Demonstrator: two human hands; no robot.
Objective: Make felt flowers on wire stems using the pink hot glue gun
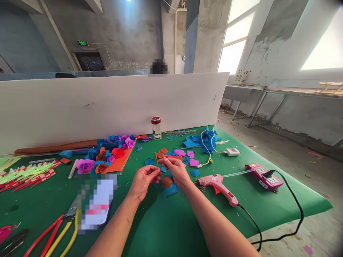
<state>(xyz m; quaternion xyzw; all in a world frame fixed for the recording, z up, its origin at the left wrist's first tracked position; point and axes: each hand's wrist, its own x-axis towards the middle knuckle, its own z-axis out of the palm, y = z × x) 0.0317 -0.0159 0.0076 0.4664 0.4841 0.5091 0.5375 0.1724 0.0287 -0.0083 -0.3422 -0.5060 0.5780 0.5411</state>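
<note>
My left hand (144, 181) is closed in a pinch above the green tabletop; what its fingertips hold is too small to make out. Close beside it, my right hand (175, 169) is closed too, with its fingertips hiding whatever lies between them. A small blue paper piece (163, 169) shows between the hands; I cannot tell whether it is held. Just beyond the fingers is a thin brown roll (156, 157). Brown paper petals (162, 153), purple petals (180, 152) and blue petals (170, 191) lie scattered around and below the hands.
Finished paper flowers (107, 153) sit left. A pink glue gun (218, 185) lies right, its cord trailing over the edge near a magenta power box (264, 177). Pliers (63, 223) and a phone (98, 203) are front left. A jar (156, 127) stands before the white board (112, 103).
</note>
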